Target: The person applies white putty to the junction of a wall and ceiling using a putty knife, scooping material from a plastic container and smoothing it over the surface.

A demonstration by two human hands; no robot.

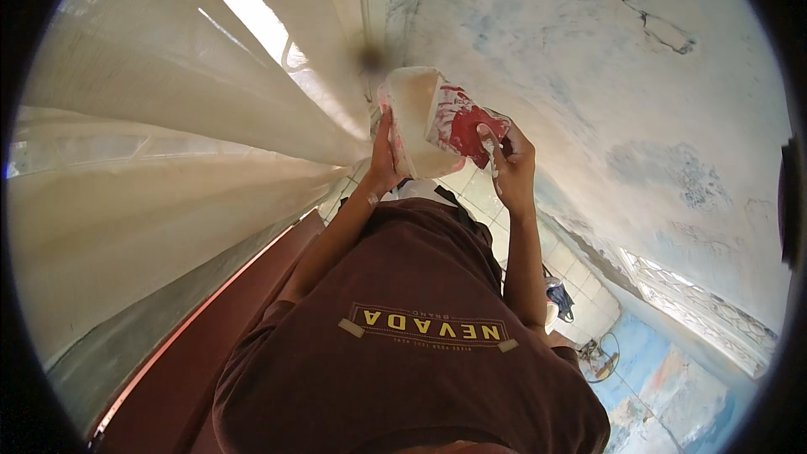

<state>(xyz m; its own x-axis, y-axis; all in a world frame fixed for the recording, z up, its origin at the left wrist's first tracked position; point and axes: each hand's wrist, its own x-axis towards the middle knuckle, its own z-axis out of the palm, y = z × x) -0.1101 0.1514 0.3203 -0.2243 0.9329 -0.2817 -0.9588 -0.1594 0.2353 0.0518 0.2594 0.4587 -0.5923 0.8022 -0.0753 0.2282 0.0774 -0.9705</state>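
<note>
The right hand (514, 160), just right of centre in the upper half of the frame, pinches a flat red scraper blade (472, 133), its thumb laid on the face and the other fingers behind. White paste coats this thumb and streaks the blade's left part. The left hand (386, 166), near the centre, is curled against the left side of a whitish plastic tub (414, 109) marked with pinkish stains; how its hidden fingers lie cannot be told. The tub is tilted at upper centre, between the two hands, and the blade's smeared end overlaps its right side; whether they touch is unclear. A pale spot marks the left wrist.

Below the hands, a dark brown T-shirt (403, 269) with yellow lettering fills the lower centre. Behind the tub and right forearm lie pale square floor tiles (477, 193). Sheer cream curtains (193, 84) hang across the left and upper left, above a reddish-brown flat panel (227, 328) at lower left. A whitish wall with bluish patches (555, 92) spans the upper right, cracked near the top. At lower right are a white lattice (706, 303) and a blue-and-white patchy surface (672, 391).
</note>
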